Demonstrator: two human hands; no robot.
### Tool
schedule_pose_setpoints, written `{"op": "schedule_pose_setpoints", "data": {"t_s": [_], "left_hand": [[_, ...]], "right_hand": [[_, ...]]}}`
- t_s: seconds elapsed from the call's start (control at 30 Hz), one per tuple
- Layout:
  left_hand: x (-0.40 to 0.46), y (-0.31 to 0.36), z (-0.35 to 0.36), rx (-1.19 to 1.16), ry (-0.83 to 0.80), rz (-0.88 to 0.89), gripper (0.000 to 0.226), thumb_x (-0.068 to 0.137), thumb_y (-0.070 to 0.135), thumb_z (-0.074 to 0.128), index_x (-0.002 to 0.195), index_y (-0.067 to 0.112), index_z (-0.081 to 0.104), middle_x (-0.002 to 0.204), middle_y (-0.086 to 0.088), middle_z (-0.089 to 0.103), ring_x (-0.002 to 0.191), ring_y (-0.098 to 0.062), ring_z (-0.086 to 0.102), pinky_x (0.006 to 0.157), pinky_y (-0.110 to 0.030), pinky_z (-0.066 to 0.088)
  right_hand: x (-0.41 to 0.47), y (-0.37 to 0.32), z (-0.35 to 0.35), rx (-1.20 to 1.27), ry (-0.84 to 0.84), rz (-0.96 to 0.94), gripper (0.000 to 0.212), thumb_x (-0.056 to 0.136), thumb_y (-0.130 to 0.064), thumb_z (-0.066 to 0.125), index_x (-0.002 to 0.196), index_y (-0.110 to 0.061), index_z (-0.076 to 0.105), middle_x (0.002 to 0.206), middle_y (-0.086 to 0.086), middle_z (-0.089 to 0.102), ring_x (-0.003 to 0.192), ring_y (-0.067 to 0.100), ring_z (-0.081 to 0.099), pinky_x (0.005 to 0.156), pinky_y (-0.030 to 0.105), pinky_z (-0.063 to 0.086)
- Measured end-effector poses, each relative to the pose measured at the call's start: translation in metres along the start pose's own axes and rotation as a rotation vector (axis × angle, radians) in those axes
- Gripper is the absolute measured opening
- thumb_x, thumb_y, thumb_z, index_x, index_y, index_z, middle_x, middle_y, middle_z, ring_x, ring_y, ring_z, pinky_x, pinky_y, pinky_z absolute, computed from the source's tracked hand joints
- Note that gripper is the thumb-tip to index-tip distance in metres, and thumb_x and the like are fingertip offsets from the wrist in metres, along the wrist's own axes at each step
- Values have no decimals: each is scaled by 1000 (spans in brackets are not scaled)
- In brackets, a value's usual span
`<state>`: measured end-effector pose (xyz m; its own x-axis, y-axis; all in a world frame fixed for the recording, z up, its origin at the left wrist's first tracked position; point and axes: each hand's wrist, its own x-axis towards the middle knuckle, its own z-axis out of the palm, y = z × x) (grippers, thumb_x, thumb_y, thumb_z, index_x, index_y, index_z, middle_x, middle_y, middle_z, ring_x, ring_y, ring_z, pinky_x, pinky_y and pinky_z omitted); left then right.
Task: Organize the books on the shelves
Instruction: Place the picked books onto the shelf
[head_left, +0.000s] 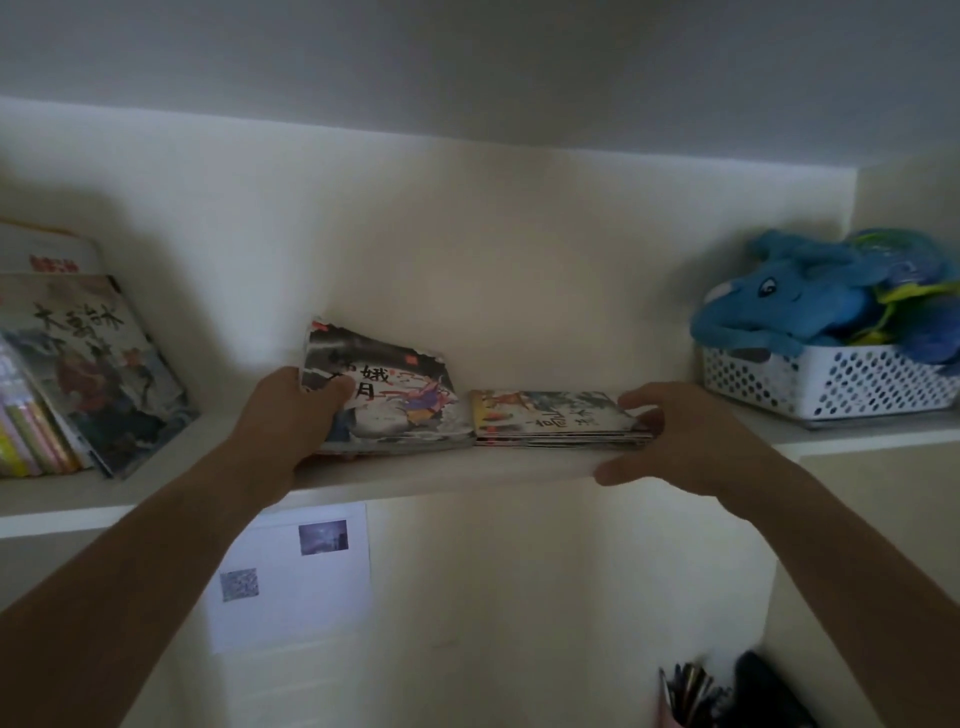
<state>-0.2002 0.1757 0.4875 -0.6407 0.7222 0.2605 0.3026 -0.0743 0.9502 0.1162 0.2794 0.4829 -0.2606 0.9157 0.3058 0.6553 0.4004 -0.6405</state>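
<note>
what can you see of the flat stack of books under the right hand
The flat stack of thin paperback picture books lies on the cream shelf board, near its front edge, just right of the tilted dark-covered book that the left hand holds. The top cover shows pale ink-style artwork with orange patches and blurred black characters. Several thin spines show along the front. The right hand holds its right end, fingers on top; the grip is partly hidden.

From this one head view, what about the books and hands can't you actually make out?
- Left hand: its fingertips are hidden behind the tilted book stack it grips.
- Flat book stack: number of books too blurred to count; the right hand covers its right end.
- Leaning books: cut off by the left edge.
- Wall paper: its print is too blurred to read.
</note>
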Motion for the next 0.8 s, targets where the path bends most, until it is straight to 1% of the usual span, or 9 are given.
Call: {"op": "schedule_pose_setpoints", "data": {"t_s": [0.07,0.13,0.23,0.33,0.43,0.5,0.57,0.7,0.8], "left_hand": [[-1,0,-1,-31,4,-7,20,98,21,68,108,3,68,106,-16,74,98,-36,71,95,-50,58],[-1,1,-1,-34,3,-10,14,98,20,69,100,6,68,104,-16,74,96,-34,71,92,-46,58],[-1,1,-3,-39,-14,-31,12,98,18,67,90,9,65,98,-13,72,80,-24,68,71,-31,55],[-3,1,-6,-75,-51,-42,10,98,15,67,95,6,67,93,-13,76,69,-23,72,62,-31,58],[-8,2,-10,-137,-95,-46,10,97,14,67,99,4,67,72,-5,77,54,-15,72,43,-26,56],[-9,2,-13,-177,-116,-54,16,96,17,69,105,4,69,82,-9,79,61,-19,75,46,-27,57],[-10,0,-14,-210,-120,-52,19,97,20,69,109,6,70,91,-11,80,69,-23,77,50,-30,60],[-10,-2,-14,-261,-61,-24,10,99,18,65,102,9,68,78,-4,79,61,-19,75,46,-29,58],[-7,-5,-14,-242,-27,-19,13,99,18,65,107,7,69,92,-10,78,74,-24,76,59,-34,62]], "right_hand": [[1,10,-1,-4,1,-58,83,46,-31,102,121,-24,67,114,-6,66,98,8,64,88,25,52],[1,19,-8,37,-42,-104,71,50,-22,101,115,-23,72,100,-14,72,83,-2,69,76,9,50],[6,27,-21,82,-123,-185,61,56,-15,98,111,-23,76,88,-14,78,78,-1,73,76,9,54],[12,30,-29,21,-190,-266,51,63,-15,95,109,-28,76,86,-15,78,78,-1,73,69,4,49],[16,32,-35,-45,-197,-350,41,67,-26,91,105,-33,77,90,-15,76,80,-2,71,70,10,50],[21,37,-36,-147,-141,-437,35,72,-45,81,106,-36,77,91,-15,71,83,3,68,75,20,53],[25,41,-33,-169,-50,-517,27,82,-47,71,106,-34,77,94,-13,67,83,5,67,78,30,57],[27,39,-16,-4,122,-553,4,98,-29,61,99,-29,64,94,-6,67,74,4,70,65,15,56],[28,34,-6,-10,330,-514,19,102,-36,51,98,-21,62,79,-9,72,69,-5,68,62,6,48]]}}
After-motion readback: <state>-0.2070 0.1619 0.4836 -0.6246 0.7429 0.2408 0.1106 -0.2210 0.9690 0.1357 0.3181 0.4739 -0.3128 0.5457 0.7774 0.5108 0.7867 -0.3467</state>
